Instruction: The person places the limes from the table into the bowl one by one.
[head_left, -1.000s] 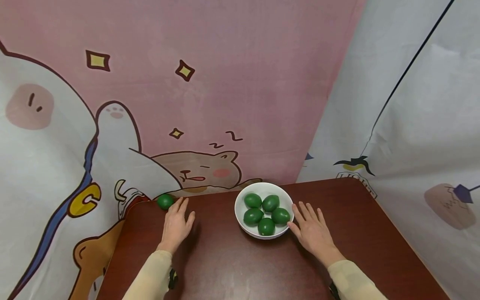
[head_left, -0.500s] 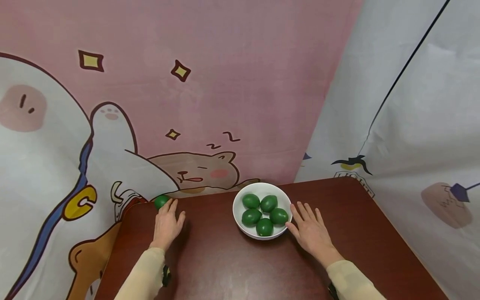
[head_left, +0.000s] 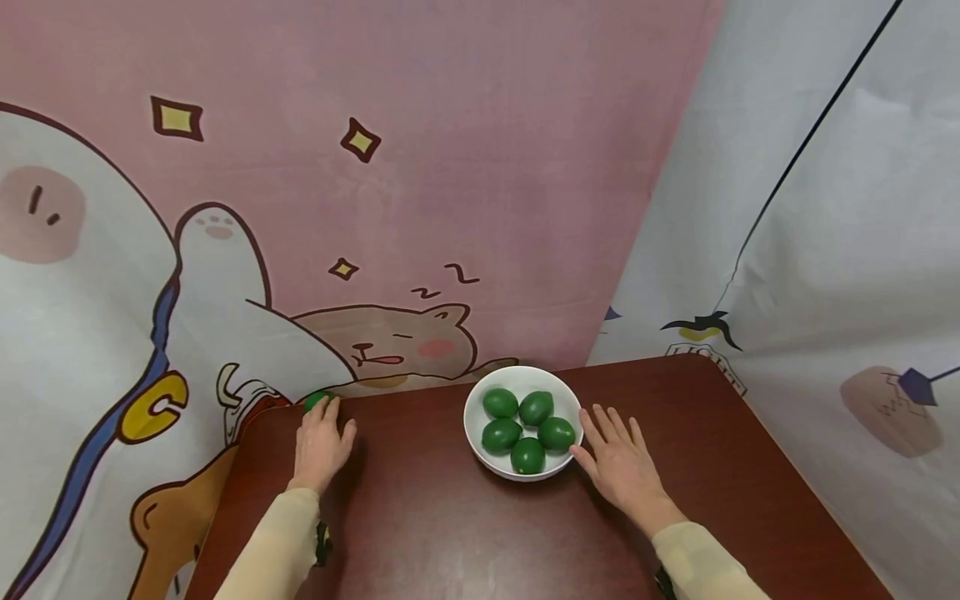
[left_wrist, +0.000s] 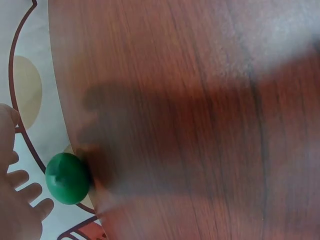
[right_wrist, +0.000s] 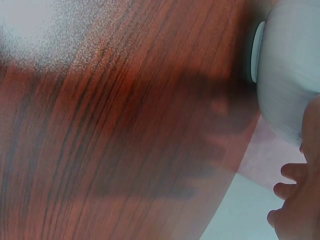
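A single green lime (head_left: 315, 399) lies at the far left edge of the table, partly covered by my left hand (head_left: 318, 448) in the head view. The left wrist view shows that lime (left_wrist: 67, 178) beside the spread, slightly bent fingers, with a gap between them. Several more limes (head_left: 528, 456) sit in a round white bowl (head_left: 472, 433) near the back middle. My right hand (head_left: 624, 479) is at the bowl's right side, fingers extended, thumb and index finger right at the rim. In the right wrist view the bowl's outer wall (right_wrist: 290, 65) overlaps the thumb.
The dark red-brown wooden table (head_left: 450, 533) ends at a back edge close behind the bowl and the single lime. A printed cloth (head_left: 510, 183) with cartoon animals hangs behind it, and a pale cloth (head_left: 840, 275) hangs on the right.
My left hand has moved left and now covers more of the lone lime. My right hand stays beside the bowl. The view has shifted slightly.
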